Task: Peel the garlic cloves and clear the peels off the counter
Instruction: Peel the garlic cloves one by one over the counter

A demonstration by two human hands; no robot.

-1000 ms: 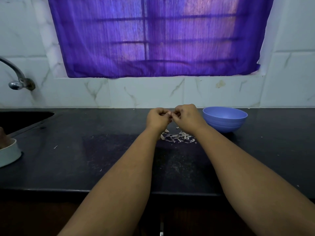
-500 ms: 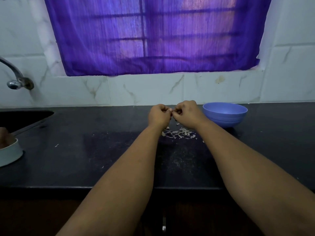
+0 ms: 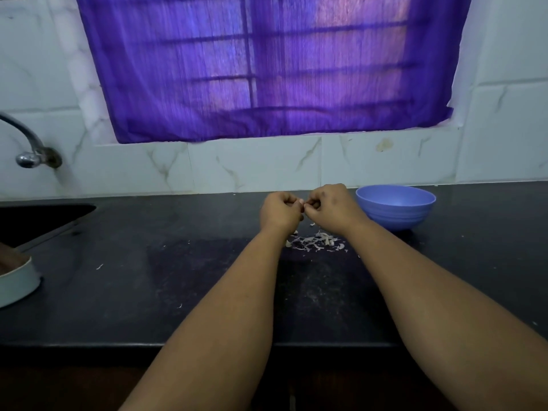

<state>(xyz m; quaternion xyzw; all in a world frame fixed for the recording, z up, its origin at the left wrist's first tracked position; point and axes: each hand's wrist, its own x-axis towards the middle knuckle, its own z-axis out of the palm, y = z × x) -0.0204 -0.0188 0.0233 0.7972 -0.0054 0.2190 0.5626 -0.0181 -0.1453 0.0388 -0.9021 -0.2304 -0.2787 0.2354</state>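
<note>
My left hand (image 3: 280, 213) and right hand (image 3: 333, 207) meet above the black counter (image 3: 148, 277), fingers curled — both pinching one small garlic clove (image 3: 303, 204), mostly hidden. Loose peels (image 3: 315, 243) lie below them — blue bowl (image 3: 396, 207) just right

1. We face a wall of white marble-look tiles (image 3: 255, 167) with thin grey veins; one tile carries a small yellowish stain (image 3: 384, 144).
2. Above the tiles we see a window covered by a purple curtain (image 3: 267, 69). Daylight glows through it, brightest at the upper right, and the dark bars of a grille show through the cloth.
3. Below runs a black counter (image 3: 118, 292), dull and speckled, its front edge in shadow.
4. At the far left we see a dark sink (image 3: 35, 221) sunk into the counter, with a curved chrome tap (image 3: 28, 149) fixed to the wall above it.
5. The room is dim overall, tinted violet.
</note>
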